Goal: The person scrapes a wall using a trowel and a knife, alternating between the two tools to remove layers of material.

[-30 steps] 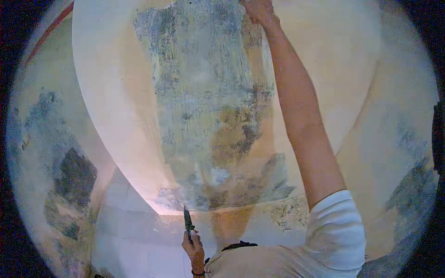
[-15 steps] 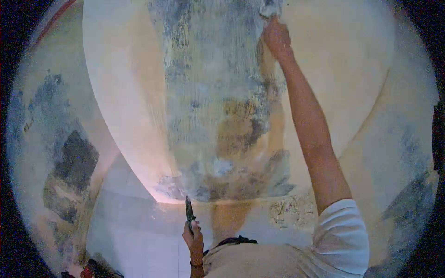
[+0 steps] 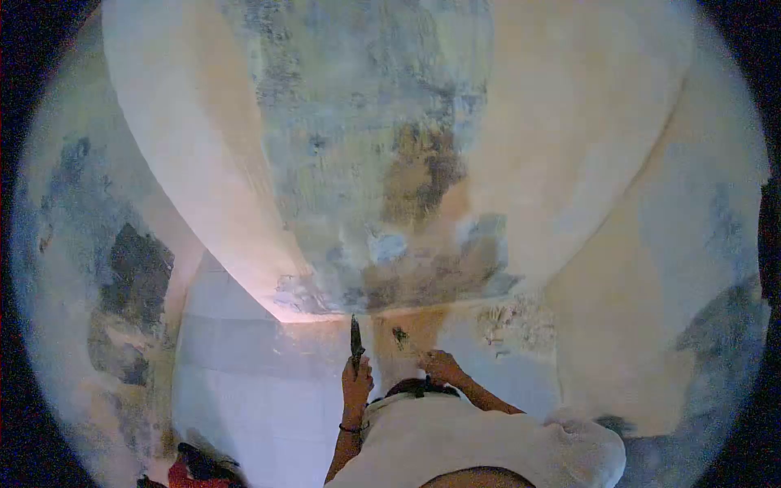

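Observation:
Low in the view, my left hand (image 3: 357,382) is closed around a dark putty knife (image 3: 355,337), seen nearly edge-on with its blade pointing up. My right hand (image 3: 443,368) is closed in front of my body, to the right of the left hand. It seems to grip a scraper; its blade is hard to tell from the floor, but a dark smear (image 3: 399,335) shows just beyond the fingers. The wall (image 3: 561,163) rises in front, cream-coloured with a broad grey-green patched band (image 3: 350,146) down its middle.
Crumbled debris (image 3: 508,325) lies on the floor at the wall's foot, on the right. Side walls with dark grey patches (image 3: 140,272) stand left and right. A red and black object (image 3: 195,468) sits at the bottom left. Pale flooring (image 3: 236,390) spreads at the left.
My right hand has come down from high on the wall to near my left hand. My left hand, still holding the putty knife, has shifted slightly up and right. The view has tilted.

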Tool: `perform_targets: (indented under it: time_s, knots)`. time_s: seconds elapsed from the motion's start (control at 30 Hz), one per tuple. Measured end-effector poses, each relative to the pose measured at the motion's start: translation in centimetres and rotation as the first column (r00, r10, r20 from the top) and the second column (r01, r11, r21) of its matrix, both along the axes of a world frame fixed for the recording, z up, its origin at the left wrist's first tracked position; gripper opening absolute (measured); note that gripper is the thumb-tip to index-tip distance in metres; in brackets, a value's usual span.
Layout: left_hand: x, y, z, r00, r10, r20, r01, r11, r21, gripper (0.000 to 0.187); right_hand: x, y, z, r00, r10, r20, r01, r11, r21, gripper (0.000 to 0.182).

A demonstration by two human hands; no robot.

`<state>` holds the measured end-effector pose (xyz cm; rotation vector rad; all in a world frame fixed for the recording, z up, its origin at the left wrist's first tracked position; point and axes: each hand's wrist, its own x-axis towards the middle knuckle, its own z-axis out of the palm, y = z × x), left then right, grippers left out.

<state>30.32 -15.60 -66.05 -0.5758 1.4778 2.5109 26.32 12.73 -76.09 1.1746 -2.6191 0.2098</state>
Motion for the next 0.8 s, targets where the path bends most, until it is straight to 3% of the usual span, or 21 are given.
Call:
perform_targets:
  time_s: [0.03,0.07,0.1,0.13,0.2,0.23,0.27,0.3,0.33,0.37,0.4,0.47,0.5,0.53,0.6,0.67,0.7,0.77,0.8]
  knots:
    - [-0.2,0.1,0.3,0.999,-0.045,0.023,0.047,0.993,-0.105,0.026,1.8,-0.4,0.2,0.956,-0.141,0.257,0.176,0.977,-0.118,0.032]
    - [-0.4,0.5,0.6,0.995,-0.086,0.046,0.093,0.974,-0.206,0.026,3.0,-0.9,0.6,0.832,-0.23,0.505,0.364,0.913,-0.183,0.031]
    - [-0.4,0.9,0.7,0.99,-0.124,0.067,0.138,0.943,-0.303,0.026,3.6,-1.1,1.2,0.645,-0.26,0.719,0.545,0.816,-0.194,0.03]
    - [-0.5,1.1,0.0,0.989,-0.146,0.01,0.143,0.95,-0.279,0.027,3.6,-1.2,2.0,0.418,-0.232,0.878,0.701,0.697,-0.15,0.029]
    - [-0.5,2.4,-0.6,0.982,-0.179,-0.052,0.161,0.955,-0.249,0.027,3.5,-0.6,2.9,-0.058,-0.039,0.998,0.894,0.443,0.069,0.027]
    - [-0.7,2.9,-0.2,0.978,-0.196,-0.073,0.175,0.957,-0.233,0.027,3.3,-0.1,2.0,0.274,-0.16,0.948,0.807,0.575,-0.136,0.03]
    - [-1.2,3.4,0.0,0.971,-0.235,-0.037,0.219,0.944,-0.247,0.026,2.4,0.9,1.2,0.58,-0.212,0.786,0.589,0.776,-0.225,0.032]
    - [-1.4,3.9,0.0,0.962,-0.265,-0.065,0.247,0.947,-0.208,0.026,1.5,2.0,0.3,0.842,-0.221,0.492,0.369,0.901,-0.228,0.034]
    - [-1.5,4.0,-0.6,0.954,-0.284,-0.094,0.266,0.949,-0.17,0.026,0.1,3.0,0.0,0.985,-0.085,0.149,0.095,0.994,-0.061,0.036]
    - [-1.4,3.8,-0.8,0.947,-0.294,-0.125,0.278,0.951,-0.133,0.027,-0.8,3.4,0.3,0.995,-0.041,0.094,0.051,0.993,-0.103,0.036]
    - [-1.3,3.7,-0.7,0.941,-0.308,-0.141,0.27,0.933,-0.238,0.027,-1.6,3.5,0.7,0.999,0.003,0.039,0.003,0.989,-0.145,0.036]
    - [-1.4,4.3,-0.2,0.923,-0.349,-0.161,0.249,0.862,-0.441,0.029,-2.3,2.2,3.0,0.874,-0.11,0.474,0.331,0.847,-0.415,0.038]
    - [-1.4,4.4,0.3,0.94,-0.316,-0.125,0.234,0.868,-0.439,0.031,-1.8,0.7,6.5,0.506,-0.073,0.86,0.715,0.593,-0.37,0.04]
    - [-1.1,4.7,1.2,0.955,-0.281,-0.089,0.216,0.873,-0.437,0.032,-1.4,-0.1,8.5,0.03,0.139,0.99,0.946,0.317,-0.074,0.041]
    - [-0.5,4.4,1.1,0.974,-0.215,-0.073,0.161,0.882,-0.444,0.034,-3.0,1.8,0.6,0.247,0.152,0.957,0.772,0.566,-0.289,0.045]
    - [-0.1,3.1,-0.1,0.98,-0.161,-0.117,0.09,0.883,-0.461,0.035,-3.4,0.9,-0.9,0.479,0.25,0.841,0.538,0.674,-0.506,0.052]
    - [0.3,2.5,0.2,0.99,-0.111,-0.084,0.062,0.89,-0.451,0.035,-3.3,-0.1,-0.8,0.593,0.319,0.739,0.417,0.663,-0.621,0.057]
    - [0.6,0.9,1.1,1.0,-0.017,-0.019,0.007,0.9,-0.436,0.035,-3.3,-3.2,1.0,0.471,0.375,0.798,0.566,0.565,-0.6,0.066]
    - [0.6,0.2,1.0,0.998,0.056,-0.036,-0.066,0.908,-0.413,0.035,-3.1,-5.6,6.9,0.204,0.388,0.899,0.786,0.482,-0.386,0.07]
